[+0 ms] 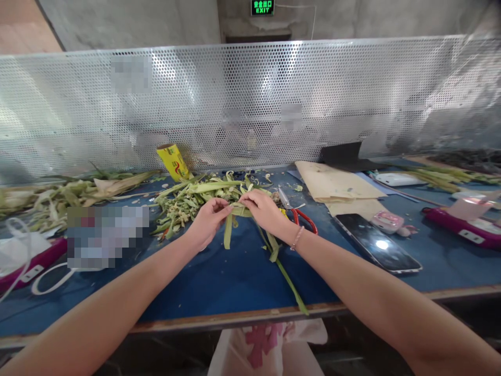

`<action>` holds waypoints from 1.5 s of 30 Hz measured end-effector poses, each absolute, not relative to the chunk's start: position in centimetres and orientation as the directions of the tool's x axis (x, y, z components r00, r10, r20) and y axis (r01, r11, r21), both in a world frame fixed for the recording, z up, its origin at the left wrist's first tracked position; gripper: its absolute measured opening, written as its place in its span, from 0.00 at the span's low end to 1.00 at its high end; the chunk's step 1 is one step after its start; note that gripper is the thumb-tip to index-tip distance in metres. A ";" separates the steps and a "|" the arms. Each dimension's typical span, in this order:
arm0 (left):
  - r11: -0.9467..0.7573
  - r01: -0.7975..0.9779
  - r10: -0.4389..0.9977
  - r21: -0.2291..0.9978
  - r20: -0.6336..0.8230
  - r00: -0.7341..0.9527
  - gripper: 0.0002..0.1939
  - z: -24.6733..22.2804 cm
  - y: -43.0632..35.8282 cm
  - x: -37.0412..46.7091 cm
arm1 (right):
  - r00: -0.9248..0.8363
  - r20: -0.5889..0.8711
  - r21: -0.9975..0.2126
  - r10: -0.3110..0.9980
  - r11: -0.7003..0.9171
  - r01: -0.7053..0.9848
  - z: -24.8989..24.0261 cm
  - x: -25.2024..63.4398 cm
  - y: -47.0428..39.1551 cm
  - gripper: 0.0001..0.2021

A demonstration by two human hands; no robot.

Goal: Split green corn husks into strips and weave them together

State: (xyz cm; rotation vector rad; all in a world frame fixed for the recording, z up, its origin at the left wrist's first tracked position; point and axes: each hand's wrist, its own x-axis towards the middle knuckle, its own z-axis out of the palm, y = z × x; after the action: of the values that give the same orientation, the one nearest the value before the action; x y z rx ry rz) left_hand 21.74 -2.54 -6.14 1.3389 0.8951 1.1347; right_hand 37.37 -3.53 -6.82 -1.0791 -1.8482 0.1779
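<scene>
My left hand (211, 222) and my right hand (260, 209) meet over the middle of the blue table, both with fingers pinched on a green leaf strip (227, 232). One end of the strip hangs below my left fingers. A longer green leaf strip (287, 279) with a knot-like bunch trails from under my right hand to the table's front edge; whether it joins the held one I cannot tell. Behind my hands lies a heap of cut green leaf pieces (183, 201). Red-handled scissors (304, 216) rest just beyond my right wrist.
A yellow tube (174, 162) leans at the back by a perforated metal screen (250, 99). To the right lie a phone (378, 243), brown paper (336, 183), a pink case (387, 222) and a purple power strip (465, 227). Leaves (58, 203) and white cables (52, 284) occupy the left.
</scene>
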 end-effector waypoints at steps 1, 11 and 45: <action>-0.076 -0.123 0.959 0.990 0.106 0.263 0.09 -6.1 -2.6 21.8 | -0.162 0.655 -0.528 0.738 0.600 0.601 -6.9 37.4 -3.5 0.08; -0.020 -0.159 0.953 0.987 0.067 0.296 0.09 -5.9 -2.8 21.9 | -0.243 0.662 -0.454 0.709 0.637 0.623 -7.0 37.2 -3.7 0.05; 0.133 -0.222 0.943 0.966 -0.054 0.328 0.06 -6.3 -2.5 21.8 | -0.221 0.642 -0.417 0.734 0.576 0.703 -6.2 37.5 -4.5 0.08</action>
State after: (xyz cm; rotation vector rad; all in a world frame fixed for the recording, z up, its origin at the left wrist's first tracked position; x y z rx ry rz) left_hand 21.76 -2.48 -6.33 1.1005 0.8419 1.0092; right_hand 37.50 -4.51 -6.20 -1.1521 -1.9561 0.0470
